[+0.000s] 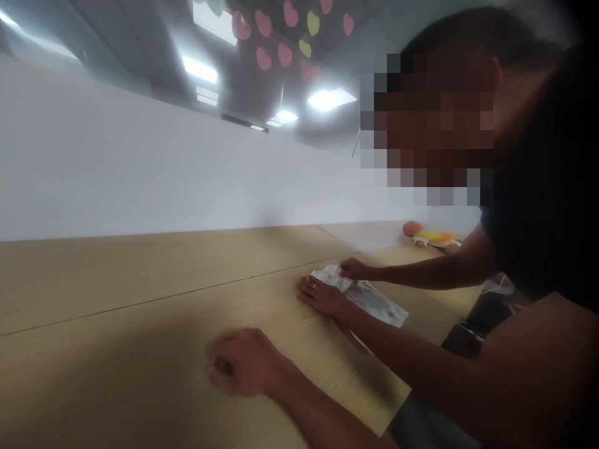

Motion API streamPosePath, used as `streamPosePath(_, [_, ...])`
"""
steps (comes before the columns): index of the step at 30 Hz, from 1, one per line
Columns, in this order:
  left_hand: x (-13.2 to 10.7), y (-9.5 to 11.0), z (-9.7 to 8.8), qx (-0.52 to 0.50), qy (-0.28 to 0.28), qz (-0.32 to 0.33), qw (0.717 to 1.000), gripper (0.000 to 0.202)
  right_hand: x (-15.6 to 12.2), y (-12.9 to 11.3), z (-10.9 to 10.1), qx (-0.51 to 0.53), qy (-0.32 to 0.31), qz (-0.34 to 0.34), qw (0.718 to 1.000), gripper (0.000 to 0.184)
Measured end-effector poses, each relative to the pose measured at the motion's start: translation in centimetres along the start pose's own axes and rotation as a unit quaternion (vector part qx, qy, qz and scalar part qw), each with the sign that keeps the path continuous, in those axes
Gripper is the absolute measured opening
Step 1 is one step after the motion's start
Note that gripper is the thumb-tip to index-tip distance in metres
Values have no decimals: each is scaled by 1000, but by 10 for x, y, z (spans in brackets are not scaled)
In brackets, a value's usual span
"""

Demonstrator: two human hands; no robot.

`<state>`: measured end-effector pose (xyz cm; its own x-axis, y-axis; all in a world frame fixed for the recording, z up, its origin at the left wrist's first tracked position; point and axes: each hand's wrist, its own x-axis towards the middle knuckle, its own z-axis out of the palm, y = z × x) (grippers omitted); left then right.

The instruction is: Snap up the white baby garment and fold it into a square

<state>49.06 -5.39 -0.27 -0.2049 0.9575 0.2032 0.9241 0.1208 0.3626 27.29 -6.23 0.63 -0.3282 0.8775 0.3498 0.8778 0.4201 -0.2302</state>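
Note:
My right hand (241,365) rests on the tan tabletop (116,293) as a loose, slightly blurred fist, and nothing shows in it. My left hand is out of view. Close on my right a person in a black shirt (547,206) leans over the table. Their nearer hand (322,297), with a ring on one finger, lies flat on a white patterned cloth (374,302). Their farther hand (354,269) pinches the cloth's far end. That cloth lies a short way beyond and to the right of my fist.
A white partition wall (163,174) runs along the back of the table. A small doll in yellow (428,237) lies at the far right by the wall. The table's near edge (421,368) cuts in diagonally at the lower right. A seam crosses the tabletop.

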Motion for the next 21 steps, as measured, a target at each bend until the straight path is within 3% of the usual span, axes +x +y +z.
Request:
streamPosePath(3, [-7, 18, 13, -54, 63, 3, 997, 44, -1, 0, -1, 1, 4, 1, 1000, 18])
streamPosePath(7, [-20, 36, 22, -19, 72, 58, 996, 44, -1, 1, -1, -2, -5, 5, 1000, 19])
streamPosePath(10, [-23, 37, 28, 41, 78, 77, 993, 43, -1, 1, -2, 0, 0, 0, 1000, 20])
streamPosePath(16, [-18, 30, 35, 70, 166, 42, 983, 39, -2, 3, -1, 4, 2, -1, 1000, 20])
streamPosePath(21, [-18, 27, 20, 54, 60, 69, 994, 34, -3, 6, 2, 0, -9, 4, 1000, 19])
